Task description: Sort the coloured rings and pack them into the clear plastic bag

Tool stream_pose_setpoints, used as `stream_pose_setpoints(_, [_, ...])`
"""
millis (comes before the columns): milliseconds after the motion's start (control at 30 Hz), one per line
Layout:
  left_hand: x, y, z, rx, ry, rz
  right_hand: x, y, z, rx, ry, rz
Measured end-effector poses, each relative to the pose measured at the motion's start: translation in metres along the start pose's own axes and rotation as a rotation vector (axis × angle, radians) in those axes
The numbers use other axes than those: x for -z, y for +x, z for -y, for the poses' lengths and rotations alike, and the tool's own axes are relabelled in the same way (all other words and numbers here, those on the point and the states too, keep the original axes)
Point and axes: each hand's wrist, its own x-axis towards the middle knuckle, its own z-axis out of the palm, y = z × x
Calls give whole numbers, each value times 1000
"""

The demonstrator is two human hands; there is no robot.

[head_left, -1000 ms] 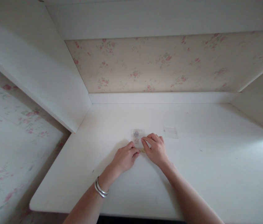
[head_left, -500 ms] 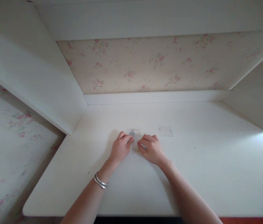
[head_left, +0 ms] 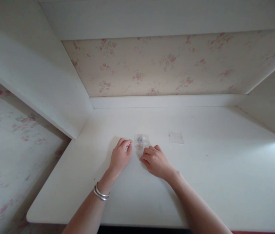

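Observation:
A small clear plastic box (head_left: 145, 137) lies on the white table between my hands. Inside it are small round items, greyish (head_left: 139, 139) at the back and pinkish-brown (head_left: 139, 146) at the front, too small to name. Just left of the box, my left hand (head_left: 122, 152) is closed, thumb and forefinger tips meeting, with nothing visible in them. My right hand (head_left: 155, 159) rests at the box's front right corner, its fingers pinched down against the tabletop. Whatever sits under those fingertips is hidden.
To the right of the box lies a flat clear plastic piece (head_left: 176, 137), perhaps a lid. The white table (head_left: 213, 182) is bounded by white side panels (head_left: 61, 87) and a low back ledge (head_left: 166, 101). A tiny dark speck (head_left: 94, 179) is near my left wrist.
My left hand has drawn back left from the box, uncovering it. My right fingertips have come to where a small ring lay on the table; that ring is out of sight now.

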Motion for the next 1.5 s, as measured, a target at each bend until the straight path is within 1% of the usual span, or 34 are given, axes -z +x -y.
stream_pose_setpoints(233, [-2,-5,-7,-53,61,84,-1,-1,1,18,-54,32])
stream_pose_setpoints(500, [-6,-8,-6,-88,170,215,-7,1,2,41,-78,0])
stream_pose_setpoints(567, [-7,-8,-6,-84,192,231,-6,2,2,37,-58,-38])
stream_pose_setpoints(633, [-6,-8,-6,-80,204,241,-5,2,1,6,-16,-103])
stream_pose_setpoints(700, [-5,-7,-6,-78,210,248,-4,2,-2,-51,30,-200])
stream_pose_setpoints(833, [-3,-7,-5,-76,185,256,-7,3,-8,-180,75,-441])
stream_pose_setpoints(933, [-2,-8,-6,-74,150,250,-11,7,-9,-221,77,-560])
stream_pose_setpoints(1000, [-2,-8,-6,-80,129,248,-13,11,-9,-224,64,-564])
stream_pose_setpoints(1133, [-1,-7,-6,-86,93,237,-15,15,-8,-173,22,-437])
stream_pose_setpoints(1167, [-1,-7,-6,-89,85,235,-14,15,-9,-173,21,-426])
stream_pose_setpoints(1233, [0,-6,-6,-98,69,237,-11,13,-11,-209,37,-458])
stream_pose_setpoints(1367, [-1,-6,-4,-100,62,233,-3,4,-23,-333,94,-576])
stream_pose_setpoints(1500, [-1,-8,-3,-96,82,236,-1,-5,-38,-394,135,-612])
